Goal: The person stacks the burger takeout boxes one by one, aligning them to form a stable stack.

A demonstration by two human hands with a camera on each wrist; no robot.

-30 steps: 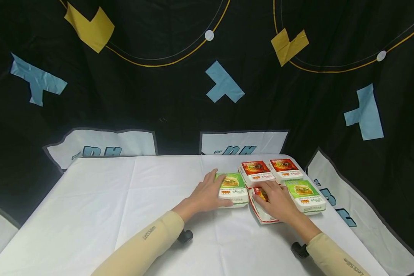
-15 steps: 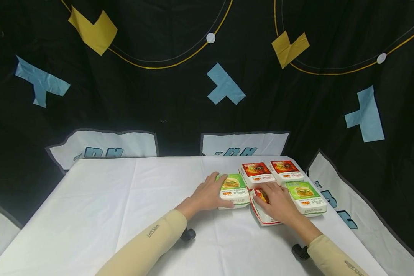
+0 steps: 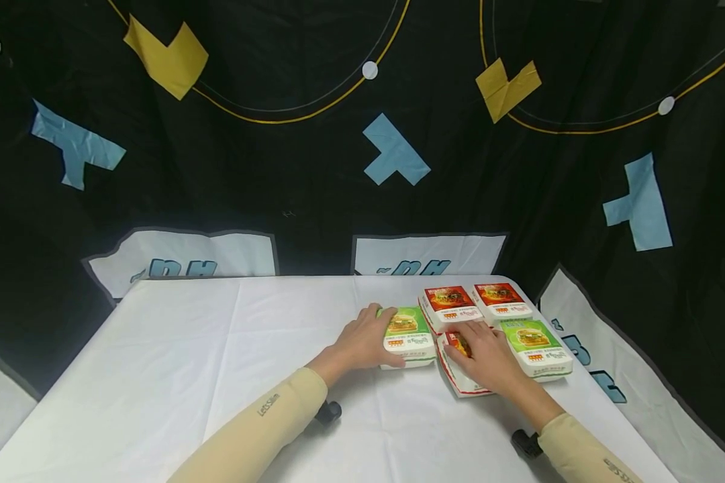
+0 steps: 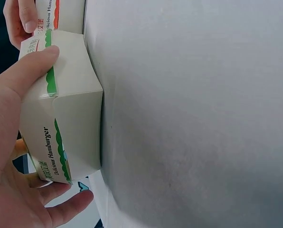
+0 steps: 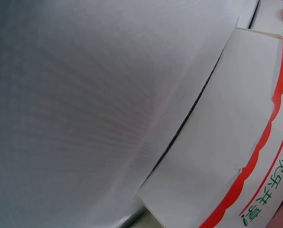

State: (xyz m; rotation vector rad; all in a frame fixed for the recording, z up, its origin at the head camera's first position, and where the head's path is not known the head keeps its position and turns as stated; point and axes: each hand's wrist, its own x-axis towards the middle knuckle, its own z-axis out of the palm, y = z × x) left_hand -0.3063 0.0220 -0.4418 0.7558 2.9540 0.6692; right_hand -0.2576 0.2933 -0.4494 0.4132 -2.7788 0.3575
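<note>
In the head view my left hand [image 3: 365,339] grips a green-and-white hamburger box [image 3: 409,342]. Its thumb [image 4: 39,61] presses the near side in the left wrist view, while the other fingers bend round the far left side. My right hand [image 3: 489,352] lies over a red-trimmed hamburger box [image 3: 459,372], thumb at its left edge and fingertips over its far edge. That box sits slightly askew beside the green one. The right wrist view shows its white side [image 5: 212,128] low on the cloth; most of its top is hidden under the hand.
Two red-topped boxes, one left [image 3: 450,305] and one right [image 3: 500,300], lie behind the held ones. Another green-topped box [image 3: 534,345] is right of my right hand, near the table's edge. White cloth covers the table [image 3: 169,362]; a black curtain [image 3: 302,174] hangs behind.
The head view has shifted slightly, so the scene sits a little lower. Both hands and all the boxes stay nearly in place.
</note>
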